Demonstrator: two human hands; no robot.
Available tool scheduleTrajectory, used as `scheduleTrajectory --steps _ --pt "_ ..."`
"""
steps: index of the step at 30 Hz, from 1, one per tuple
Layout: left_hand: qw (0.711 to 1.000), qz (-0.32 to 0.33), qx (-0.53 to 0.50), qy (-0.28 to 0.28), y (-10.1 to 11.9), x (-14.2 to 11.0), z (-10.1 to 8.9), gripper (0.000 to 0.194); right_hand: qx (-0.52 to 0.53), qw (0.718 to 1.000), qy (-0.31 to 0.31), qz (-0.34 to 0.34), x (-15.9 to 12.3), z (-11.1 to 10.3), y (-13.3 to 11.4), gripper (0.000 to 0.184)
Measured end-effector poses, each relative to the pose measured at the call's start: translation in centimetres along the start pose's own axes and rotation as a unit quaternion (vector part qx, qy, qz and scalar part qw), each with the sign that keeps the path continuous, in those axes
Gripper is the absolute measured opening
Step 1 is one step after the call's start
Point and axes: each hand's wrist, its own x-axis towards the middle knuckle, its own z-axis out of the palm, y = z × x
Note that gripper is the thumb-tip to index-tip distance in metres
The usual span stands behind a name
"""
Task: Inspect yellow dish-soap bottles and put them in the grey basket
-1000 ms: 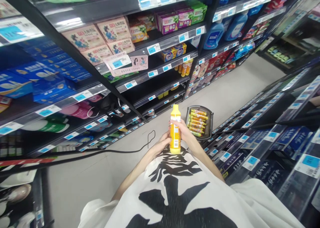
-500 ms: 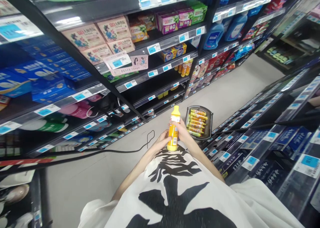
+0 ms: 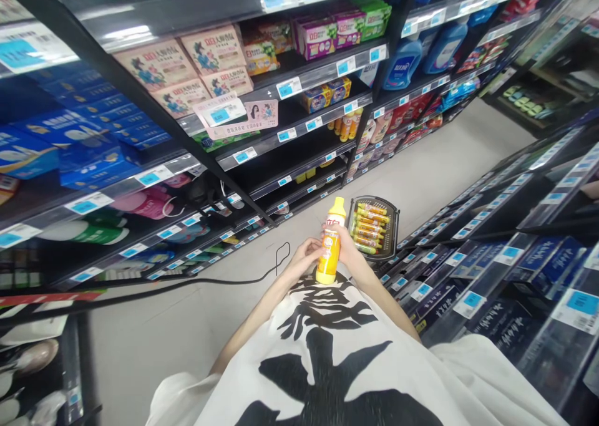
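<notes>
A yellow-orange plastic bottle point(image 3: 329, 262) with a yellow cap and a printed label stands nearly upright before my body. My right hand point(image 3: 345, 240) is wrapped round its upper right side. At the bottle's left edge, my left hand point(image 3: 305, 256) curls its fingers against it, with a lighter hold. Beyond my right hand, a dark shopping basket point(image 3: 395, 226) sits on the floor. Several similar yellow and orange bottles point(image 3: 370, 227) lie side by side in it.
Shelves of boxed soap point(image 3: 156, 64), blue detergent bottles point(image 3: 401, 66) and orange bottles point(image 3: 346, 126) line the left. Dark blue boxes point(image 3: 538, 257) fill the shelves on the right. A black cable-like line point(image 3: 224, 282) runs above the grey floor point(image 3: 187, 345).
The bottle has turned so its front label faces me, and shifted slightly right. My left thumb has moved off its front to its left edge.
</notes>
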Motion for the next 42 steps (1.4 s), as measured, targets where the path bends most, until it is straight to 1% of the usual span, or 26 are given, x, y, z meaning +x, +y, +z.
scheduleTrajectory --steps 2,4,6,8,11,16,19,24,29,33,36,39,42 --pt "0.999 -0.030 -0.035 -0.006 0.1 0.1 -0.1 0.036 0.033 0.998 -0.051 0.018 -0.3 -0.2 -0.4 0.034" --pt "0.998 -0.042 -0.047 -0.017 0.1 0.1 -0.2 0.035 0.066 0.992 -0.101 0.034 -0.5 -0.4 -0.7 0.034" --pt "0.997 -0.052 -0.056 -0.030 0.1 0.1 -0.2 0.034 0.090 0.986 -0.133 0.041 -0.5 -0.7 -0.9 0.037" --pt "0.996 -0.058 -0.060 -0.039 0.0 0.0 -0.2 0.035 0.112 0.981 -0.152 0.042 -0.4 -1.0 -0.9 0.040" --pt "0.995 -0.057 -0.063 -0.058 -0.2 -0.2 -0.1 0.038 0.138 0.977 -0.159 0.037 -0.2 -1.7 -0.7 0.039" --pt "0.988 -0.053 -0.066 -0.126 -0.1 -0.6 0.1 0.038 0.161 0.978 -0.131 0.005 -0.2 -2.8 -0.1 0.043" --pt "0.986 -0.057 -0.067 -0.145 0.2 -0.9 0.3 0.038 0.182 0.974 -0.133 0.012 -0.1 -3.0 -0.1 0.047" --pt "0.985 -0.094 -0.062 -0.131 0.5 -1.3 0.6 0.042 0.178 0.972 -0.152 0.036 0.1 -2.7 -0.5 0.050" --pt "0.982 -0.120 -0.085 -0.122 -0.1 -1.0 0.4 0.047 0.182 0.966 -0.174 0.066 0.2 -2.3 -0.8 0.055" --pt "0.981 -0.117 -0.084 -0.133 -0.5 -0.8 0.3 0.045 0.213 0.952 -0.197 0.097 0.3 -2.1 -0.9 0.057" --pt "0.983 -0.107 -0.082 -0.126 -0.7 -0.6 0.3 0.042 0.245 0.936 -0.229 0.105 0.3 -2.2 -1.0 0.060" --pt "0.986 -0.093 -0.091 -0.107 -0.6 -0.4 0.4 0.039 0.261 0.926 -0.253 0.102 0.3 -2.2 -1.0 0.064" --pt "0.988 -0.079 -0.109 -0.072 -0.4 0.0 0.2 0.033 0.259 0.926 -0.255 0.105 0.3 -2.1 -0.9 0.066"
